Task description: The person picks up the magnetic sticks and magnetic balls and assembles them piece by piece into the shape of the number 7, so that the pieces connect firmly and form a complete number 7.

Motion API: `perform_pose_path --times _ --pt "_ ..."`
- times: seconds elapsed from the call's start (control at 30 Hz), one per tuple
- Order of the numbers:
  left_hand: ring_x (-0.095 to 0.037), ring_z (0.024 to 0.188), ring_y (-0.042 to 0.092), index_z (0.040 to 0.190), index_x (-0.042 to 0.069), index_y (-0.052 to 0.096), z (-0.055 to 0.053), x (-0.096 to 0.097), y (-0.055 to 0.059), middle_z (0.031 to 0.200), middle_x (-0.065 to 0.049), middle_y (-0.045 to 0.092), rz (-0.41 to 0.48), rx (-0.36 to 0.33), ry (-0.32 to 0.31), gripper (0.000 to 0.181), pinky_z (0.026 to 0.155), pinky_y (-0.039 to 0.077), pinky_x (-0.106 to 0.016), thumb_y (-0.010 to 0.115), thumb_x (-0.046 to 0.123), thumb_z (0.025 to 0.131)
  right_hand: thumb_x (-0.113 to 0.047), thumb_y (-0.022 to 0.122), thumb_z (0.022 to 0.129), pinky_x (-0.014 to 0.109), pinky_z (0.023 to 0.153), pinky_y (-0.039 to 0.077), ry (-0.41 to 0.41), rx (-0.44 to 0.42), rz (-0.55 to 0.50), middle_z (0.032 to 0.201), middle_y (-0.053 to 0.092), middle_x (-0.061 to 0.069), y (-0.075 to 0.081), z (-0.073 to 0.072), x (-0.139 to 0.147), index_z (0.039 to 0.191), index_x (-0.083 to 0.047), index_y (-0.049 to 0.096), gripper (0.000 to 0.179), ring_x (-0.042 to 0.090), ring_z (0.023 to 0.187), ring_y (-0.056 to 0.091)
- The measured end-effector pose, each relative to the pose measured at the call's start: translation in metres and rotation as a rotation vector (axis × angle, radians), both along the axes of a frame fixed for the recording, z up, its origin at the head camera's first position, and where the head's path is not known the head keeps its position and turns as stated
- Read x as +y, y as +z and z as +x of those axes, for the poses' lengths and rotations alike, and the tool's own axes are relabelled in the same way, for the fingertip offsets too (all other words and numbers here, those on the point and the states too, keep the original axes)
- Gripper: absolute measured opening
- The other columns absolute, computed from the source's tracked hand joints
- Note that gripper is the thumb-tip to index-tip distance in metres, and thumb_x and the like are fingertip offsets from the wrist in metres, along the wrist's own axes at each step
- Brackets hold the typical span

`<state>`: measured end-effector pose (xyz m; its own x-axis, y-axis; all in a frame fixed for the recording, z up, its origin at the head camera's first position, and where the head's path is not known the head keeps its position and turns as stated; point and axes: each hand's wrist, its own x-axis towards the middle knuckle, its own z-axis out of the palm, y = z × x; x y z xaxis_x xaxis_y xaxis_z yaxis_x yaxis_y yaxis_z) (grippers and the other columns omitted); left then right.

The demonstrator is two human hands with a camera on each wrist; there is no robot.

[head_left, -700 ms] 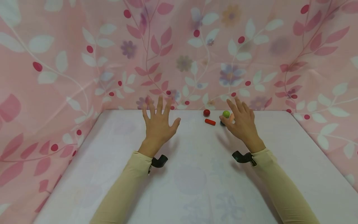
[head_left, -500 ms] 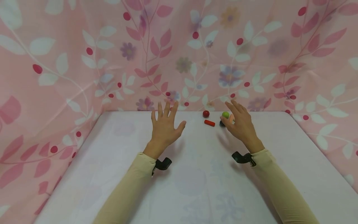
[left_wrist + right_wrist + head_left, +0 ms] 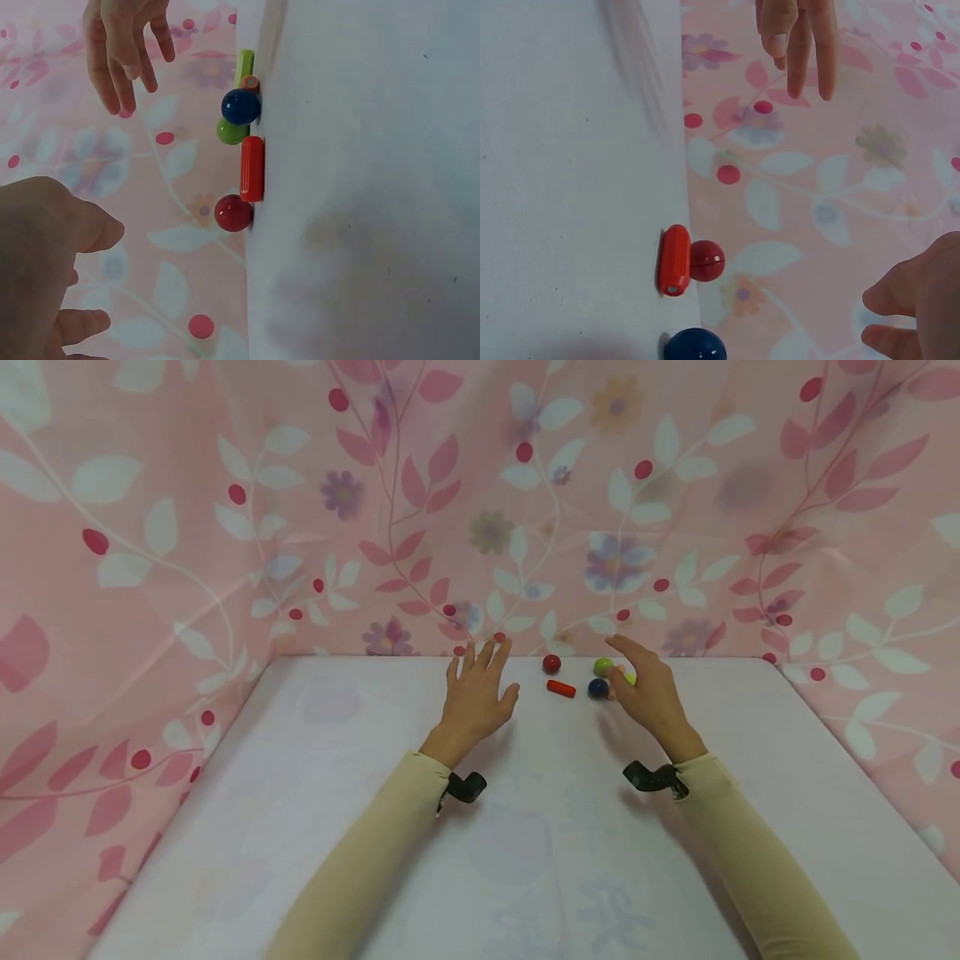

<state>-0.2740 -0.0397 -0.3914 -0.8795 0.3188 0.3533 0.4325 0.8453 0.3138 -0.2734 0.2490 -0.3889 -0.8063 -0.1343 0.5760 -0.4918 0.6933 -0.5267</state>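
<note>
My left hand (image 3: 476, 697) hovers over the table with fingers spread and holds nothing. It is nearest to a red ball (image 3: 551, 663) and a short red rod (image 3: 561, 688), both to its right. My right hand (image 3: 651, 693) hangs above the far right part of the table, thumb apart from its slightly bent fingers. Beside its thumb sit a dark blue ball (image 3: 597, 688) and a green ball (image 3: 603, 667). A yellow-green stick (image 3: 244, 67) and a small orange piece (image 3: 250, 83) show in the left wrist view; in the head view the right hand partly covers them.
The white-covered table (image 3: 360, 827) ends at a back edge close behind the small pieces. A pink floral curtain (image 3: 480, 502) rises behind the table and along its sides. A dark wrist camera (image 3: 651, 778) sits at each sleeve cuff.
My left hand has moved to the right, towards the red ball and red rod. The right hand has stayed nearly in place and turned slightly, leaving more of the blue ball in sight.
</note>
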Motion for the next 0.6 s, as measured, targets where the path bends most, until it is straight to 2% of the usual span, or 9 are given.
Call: perform_pose_path --times 0.03,0.1,0.2,0.23,0.3,0.33,0.43,0.53,0.6 --pt "-0.045 0.153 0.017 0.166 0.017 0.027 -0.003 0.003 -0.001 0.166 -0.015 0.033 0.001 -0.005 -0.004 0.070 0.119 0.014 -0.065 0.058 0.035 0.105 -0.001 0.062 0.097 0.065 0.102 0.044 -0.006 -0.005 -0.002 0.146 0.057 0.020 -0.001 -0.001 0.000 0.142 -0.001 0.061 0.045 0.045 0.121 0.058" --pt "-0.044 0.153 0.018 0.166 0.017 0.028 -0.008 0.008 -0.003 0.165 -0.014 0.033 -0.002 -0.017 -0.011 0.070 0.119 0.016 -0.064 0.058 0.034 0.105 -0.001 0.061 0.098 0.062 0.098 0.046 -0.019 -0.014 -0.006 0.146 0.058 0.019 -0.002 -0.003 -0.001 0.141 -0.001 0.062 0.044 0.040 0.101 0.061" --pt "-0.043 0.153 0.020 0.165 0.018 0.030 -0.015 0.017 -0.004 0.165 -0.014 0.034 0.000 -0.041 -0.021 0.068 0.119 0.017 -0.063 0.059 0.031 0.105 -0.001 0.060 0.098 0.055 0.086 0.048 -0.037 -0.033 -0.008 0.145 0.058 0.018 -0.003 -0.005 0.000 0.142 -0.003 0.062 0.044 0.030 0.068 0.046" --pt "-0.043 0.153 0.021 0.165 0.018 0.030 -0.018 0.020 -0.004 0.165 -0.013 0.034 0.001 -0.049 -0.025 0.068 0.119 0.018 -0.063 0.059 0.031 0.105 -0.001 0.060 0.098 0.053 0.082 0.049 -0.044 -0.036 -0.005 0.145 0.059 0.018 -0.003 -0.006 0.001 0.142 -0.004 0.062 0.044 0.027 0.063 0.045" --pt "-0.043 0.152 0.023 0.165 0.018 0.031 -0.022 0.027 -0.004 0.165 -0.013 0.035 0.004 -0.066 -0.039 0.066 0.119 0.021 -0.063 0.059 0.029 0.106 -0.002 0.059 0.099 0.046 0.067 0.049 -0.056 -0.047 -0.001 0.145 0.059 0.017 -0.003 -0.007 0.001 0.143 -0.006 0.062 0.045 0.021 0.050 0.037" --pt "-0.042 0.152 0.024 0.165 0.018 0.031 -0.024 0.030 -0.004 0.165 -0.012 0.035 0.002 -0.073 -0.045 0.066 0.118 0.022 -0.063 0.059 0.027 0.106 -0.003 0.059 0.099 0.042 0.060 0.045 -0.058 -0.052 -0.001 0.145 0.059 0.017 -0.003 -0.007 0.001 0.144 -0.007 0.062 0.045 0.019 0.046 0.032" --pt "-0.042 0.151 0.027 0.165 0.019 0.031 -0.028 0.038 -0.004 0.165 -0.011 0.035 -0.014 -0.095 -0.060 0.064 0.117 0.026 -0.062 0.058 0.022 0.107 -0.004 0.057 0.100 0.034 0.045 0.035 -0.061 -0.077 -0.007 0.138 0.063 0.018 -0.004 -0.008 0.001 0.146 -0.009 0.060 0.046 0.012 0.040 0.030" --pt "-0.041 0.150 0.029 0.164 0.019 0.033 -0.030 0.045 -0.004 0.165 -0.009 0.036 -0.033 -0.103 -0.060 0.062 0.117 0.028 -0.061 0.056 0.017 0.107 -0.004 0.056 0.100 0.030 0.042 0.032 -0.058 -0.090 -0.012 0.125 0.068 0.021 -0.008 -0.008 0.001 0.146 -0.009 0.060 0.047 0.013 0.042 0.032" --pt "-0.039 0.151 0.030 0.164 0.019 0.034 -0.032 0.050 -0.004 0.165 -0.008 0.036 -0.043 -0.110 -0.054 0.061 0.117 0.029 -0.059 0.056 0.014 0.107 -0.004 0.055 0.100 0.034 0.042 0.033 -0.055 -0.093 -0.017 0.120 0.069 0.021 -0.010 -0.008 0.001 0.146 -0.009 0.059 0.047 0.020 0.043 0.035"
